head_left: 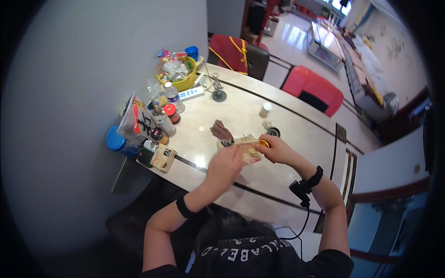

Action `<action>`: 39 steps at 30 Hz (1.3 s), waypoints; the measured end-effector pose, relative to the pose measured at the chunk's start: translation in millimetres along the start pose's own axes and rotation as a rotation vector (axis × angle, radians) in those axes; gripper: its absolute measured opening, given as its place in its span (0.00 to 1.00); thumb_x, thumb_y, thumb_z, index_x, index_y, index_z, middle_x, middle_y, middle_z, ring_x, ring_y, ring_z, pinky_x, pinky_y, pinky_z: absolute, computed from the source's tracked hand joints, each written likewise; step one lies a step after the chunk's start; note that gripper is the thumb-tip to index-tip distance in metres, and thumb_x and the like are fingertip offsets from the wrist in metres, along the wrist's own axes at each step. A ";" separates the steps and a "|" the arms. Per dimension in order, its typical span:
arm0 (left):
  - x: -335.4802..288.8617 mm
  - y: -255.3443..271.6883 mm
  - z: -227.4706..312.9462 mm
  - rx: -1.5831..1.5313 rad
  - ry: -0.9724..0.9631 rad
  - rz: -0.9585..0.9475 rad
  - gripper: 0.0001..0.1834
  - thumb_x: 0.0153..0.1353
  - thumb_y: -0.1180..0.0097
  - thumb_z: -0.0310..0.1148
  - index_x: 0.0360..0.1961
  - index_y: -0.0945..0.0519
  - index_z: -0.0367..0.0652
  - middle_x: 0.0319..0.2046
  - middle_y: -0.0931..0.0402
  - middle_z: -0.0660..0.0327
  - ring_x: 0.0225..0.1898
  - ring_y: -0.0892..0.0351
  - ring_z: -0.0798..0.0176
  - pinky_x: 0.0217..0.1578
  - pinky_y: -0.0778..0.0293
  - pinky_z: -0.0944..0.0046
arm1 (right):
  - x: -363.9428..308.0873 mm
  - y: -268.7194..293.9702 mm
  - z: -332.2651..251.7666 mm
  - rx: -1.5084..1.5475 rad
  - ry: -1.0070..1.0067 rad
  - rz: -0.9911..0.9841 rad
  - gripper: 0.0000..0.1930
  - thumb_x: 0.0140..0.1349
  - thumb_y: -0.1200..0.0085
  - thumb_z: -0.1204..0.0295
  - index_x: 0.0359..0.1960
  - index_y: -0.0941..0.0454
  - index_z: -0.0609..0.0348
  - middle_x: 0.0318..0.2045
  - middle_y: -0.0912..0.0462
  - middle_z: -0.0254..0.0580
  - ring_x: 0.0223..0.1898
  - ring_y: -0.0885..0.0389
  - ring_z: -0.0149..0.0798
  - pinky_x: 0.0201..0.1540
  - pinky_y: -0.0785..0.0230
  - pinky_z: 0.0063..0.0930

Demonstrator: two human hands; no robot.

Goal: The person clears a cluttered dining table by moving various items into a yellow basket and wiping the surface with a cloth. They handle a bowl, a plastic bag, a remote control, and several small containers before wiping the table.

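Note:
Over the table, a beige packet (251, 159) with a pink floral pattern is held between my two hands. My left hand (225, 169) has its fingers closed at the packet's left side. My right hand (280, 150) pinches its upper right edge, with a shiny gold-orange round piece (264, 143) by the fingertips; I cannot make out whether that piece belongs to the packet. Just beyond the left hand, a crumpled brown item (221, 130) lies on the table. Past the right hand is a small round black object (273, 132).
A white-capped bottle (265, 110) stands beyond my hands on the pale table (241, 92). Along the wall are a yellow basket (184, 83), a power strip (191, 93), a water bottle (174, 96), jars and a beige box (163, 158). A red chair (313, 85) is across the table.

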State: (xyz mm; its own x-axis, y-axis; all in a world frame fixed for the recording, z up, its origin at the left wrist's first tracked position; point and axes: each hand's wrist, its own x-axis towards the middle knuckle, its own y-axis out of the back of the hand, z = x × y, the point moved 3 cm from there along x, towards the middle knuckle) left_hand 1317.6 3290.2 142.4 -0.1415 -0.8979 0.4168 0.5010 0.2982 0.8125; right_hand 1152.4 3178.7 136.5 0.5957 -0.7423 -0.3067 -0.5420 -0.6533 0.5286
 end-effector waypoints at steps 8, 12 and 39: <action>-3.4 -49.5 56.5 -0.105 -0.270 -0.240 0.18 0.45 0.36 0.29 0.39 0.25 0.45 0.38 0.27 0.61 0.39 0.30 0.57 0.37 0.34 0.58 | -119.7 15.8 78.8 0.142 -0.009 0.098 0.10 0.64 0.48 0.65 0.35 0.27 0.61 0.21 0.28 0.35 0.21 0.32 0.29 0.25 0.37 0.25; -9.7 -62.0 82.6 -0.116 -0.471 -0.302 0.10 0.48 0.41 0.28 0.34 0.23 0.51 0.46 0.26 0.61 0.43 0.29 0.58 0.40 0.35 0.58 | -152.9 18.0 98.5 0.178 -0.050 0.193 0.08 0.64 0.47 0.68 0.36 0.27 0.62 0.24 0.27 0.38 0.25 0.29 0.31 0.29 0.35 0.26; -18.1 -76.4 95.7 -0.053 -0.596 -0.482 0.06 0.50 0.44 0.34 0.31 0.19 0.55 0.49 0.29 0.63 0.58 0.36 0.55 0.54 0.40 0.51 | -135.1 -10.2 47.8 -0.390 0.173 -0.014 0.19 0.54 0.41 0.67 0.48 0.30 0.50 0.33 0.22 0.47 0.35 0.20 0.52 0.36 0.28 0.41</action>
State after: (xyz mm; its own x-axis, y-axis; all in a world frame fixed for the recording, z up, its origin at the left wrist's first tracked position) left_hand 1200.2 3314.6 111.8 -0.7835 -0.5940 0.1826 0.3049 -0.1115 0.9458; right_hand 1049.1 3278.6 134.7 0.7099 -0.6764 -0.1962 -0.2881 -0.5331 0.7955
